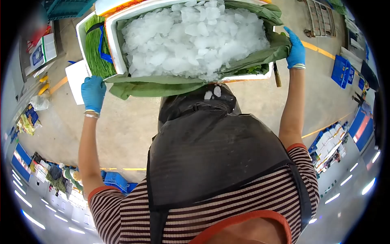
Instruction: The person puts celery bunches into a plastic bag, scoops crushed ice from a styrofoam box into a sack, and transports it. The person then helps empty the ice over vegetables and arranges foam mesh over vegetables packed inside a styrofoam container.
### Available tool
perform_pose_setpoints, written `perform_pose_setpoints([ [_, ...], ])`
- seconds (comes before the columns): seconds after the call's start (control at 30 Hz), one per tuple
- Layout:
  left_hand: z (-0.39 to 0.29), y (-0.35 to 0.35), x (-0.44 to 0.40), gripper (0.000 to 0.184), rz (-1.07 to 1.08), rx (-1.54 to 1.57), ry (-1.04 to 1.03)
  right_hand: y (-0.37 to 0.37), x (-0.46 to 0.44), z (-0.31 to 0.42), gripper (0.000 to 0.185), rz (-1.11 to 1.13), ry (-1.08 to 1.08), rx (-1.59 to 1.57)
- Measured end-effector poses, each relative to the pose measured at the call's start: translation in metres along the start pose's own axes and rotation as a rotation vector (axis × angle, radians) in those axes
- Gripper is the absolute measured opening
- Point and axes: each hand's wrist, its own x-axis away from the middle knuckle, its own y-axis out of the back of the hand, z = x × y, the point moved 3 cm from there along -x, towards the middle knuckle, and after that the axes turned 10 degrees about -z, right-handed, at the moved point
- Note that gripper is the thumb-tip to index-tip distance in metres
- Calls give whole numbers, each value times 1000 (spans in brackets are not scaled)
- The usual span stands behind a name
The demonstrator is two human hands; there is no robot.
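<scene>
The gloved left hand (93, 94) pinched a corner of the green liner (158, 86); the right hand (296, 51), fingers extended, touched its opposite side, grip unclear. Between the hands, ice (195, 40) heaped a white box (114, 49). Just beyond the left hand lay green stalks (95, 46).

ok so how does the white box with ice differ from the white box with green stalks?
Contents: the ice box is heaped with loose ice; the stalk box holds long, thin green stalks.
Covering: a green sheet drapes over the ice box's near rim; none shows over the stalk box's visible rim.
View: the ice box partly hides the stalk box.
Shared: both have white walls and are open on top.
</scene>
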Motion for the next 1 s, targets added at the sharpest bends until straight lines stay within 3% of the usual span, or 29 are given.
perform_pose_setpoints([
  [0.03, 4, -10, 6, 10, -47, 49, 75, 1, 1, 1, 26, -20, 53, 8],
  [0.1, 2, -30, 21, 8, -217, 364, 202, 27, -20, -32, 28, -117, 516, 577],
  [0.13, 5, -56, 36, 7, -320, 428, 262, 28, -14, -45, 29, -168, 299, 440],
  [0.17, -3, -61, 42, 7, -230, 594, 565, 49, -28, -68, 27, -123, 252, 321],
  [0.23, -12, -52, 33, 8, -143, 598, 738, 25, 1, -47, 26, -246, 15, 20],
  [0.3, 0, -48, 15, 9, -286, 630, 705, 18, -10, -26, 31, -232, 298, 71],
  [0.33, -4, -34, -4, 10, -321, 754, 790, 16, -18, -13, 35, -224, 442, 98],
  [0.43, -13, -34, -32, 12, -564, 938, 874, 11, -28, -5, 51, -329, 546, 353],
  [0.47, -13, -52, -34, 11, -469, 980, 1031, 14, -43, -15, 69, -381, 612, 601],
  [0.5, -20, -69, -36, 11, -457, 1187, 1062, 4, -36, -14, 77, -367, 570, 742],
  [0.57, -31, -91, -37, 13, -429, 1244, 1110, -16, -28, -23, 82, -246, 559, 855],
  [0.6, -34, -103, -38, 14, -453, 1196, 1039, -22, -29, -26, 83, -200, 574, 901],
  [0.63, -33, -116, -37, 15, -477, 1135, 972, -28, -33, -27, 80, -203, 622, 914],
  [0.7, -27, -125, -37, 13, -628, 711, 580, -38, -50, -33, 64, -156, 637, 835],
  [0.77, -10, -157, -31, 11, -507, 1182, 924, -39, -77, -49, 46, -122, 690, 770],
  [0.8, -19, -136, -38, 9, -502, 1465, 1179, -41, -83, -50, 35, -98, 719, 732],
  [0.83, -36, -109, -47, 8, -478, 1754, 1432, -53, -65, -35, 31, -97, 526, 610],
  [0.9, -37, -97, -53, 10, -511, 1783, 1498, -28, -71, -45, 26, -109, 421, 341],
  [1.0, -43, -66, -59, 17, -462, 1882, 1472, -13, 10, -34, 21, -61, 296, 342],
])
